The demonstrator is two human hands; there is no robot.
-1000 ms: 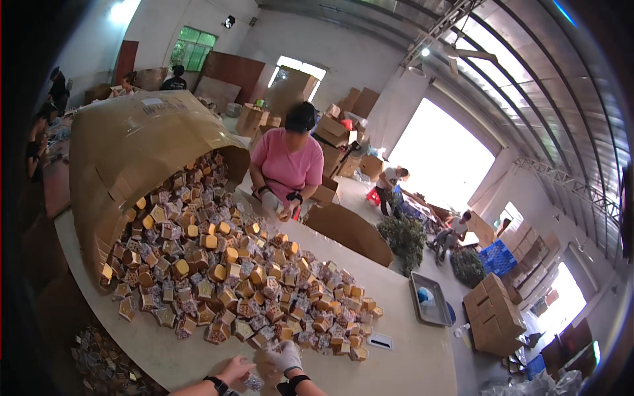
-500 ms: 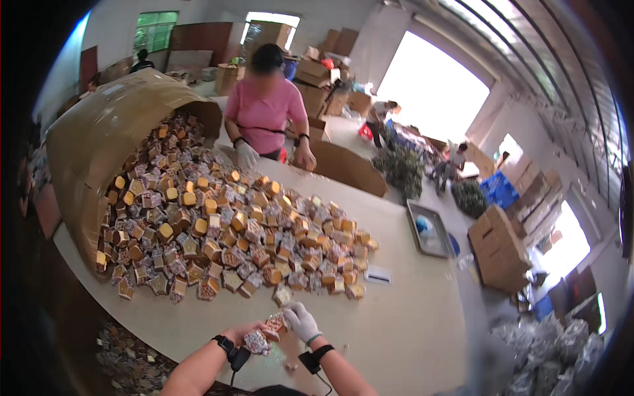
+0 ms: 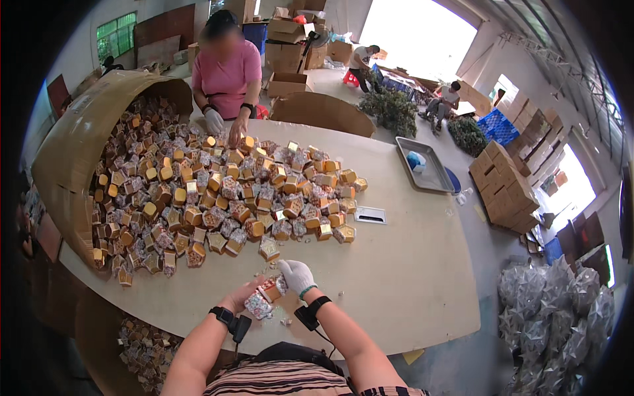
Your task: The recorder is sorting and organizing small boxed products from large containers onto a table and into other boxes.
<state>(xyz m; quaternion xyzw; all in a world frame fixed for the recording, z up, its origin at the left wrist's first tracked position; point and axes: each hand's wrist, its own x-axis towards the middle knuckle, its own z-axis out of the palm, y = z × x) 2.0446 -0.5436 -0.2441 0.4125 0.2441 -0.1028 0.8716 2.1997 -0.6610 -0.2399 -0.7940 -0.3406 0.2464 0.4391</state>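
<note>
Small detail is poor here: fisheye bends the table point(image 3: 409, 277) edges, and the dark rim cuts off the left side of the big cardboard bin point(image 3: 66, 152). The person's forearms enter from the bottom edge; the torso below is cropped.

The left hand point(image 3: 243, 297), bare, is cupped palm-up under a small patterned packet point(image 3: 259, 305); its fingers curl around the packet, thumb side partly hidden by it. The right hand point(image 3: 296, 276), in a white glove, pinches the upper end of a small gold box point(image 3: 272, 289) that sits between both hands, gloved fingers closed on it. Box and packet overlap, so where one ends and the other starts is hard to tell. Together they run diagonally, long axis probably from lower left to upper right, upper end toward the glove. They are held just above the table's near edge, close to the person's chest, apart from the pile point(image 3: 224, 191).

The pile of gold boxes and patterned packets spills out of the tipped bin across the table. A few scraps point(image 3: 285, 321) lie on the table under the hands. Across the table a person in a pink shirt point(image 3: 228, 72) has both hands in the pile, face blurred. A grey tray point(image 3: 424, 166) sits at the far right edge.
</note>
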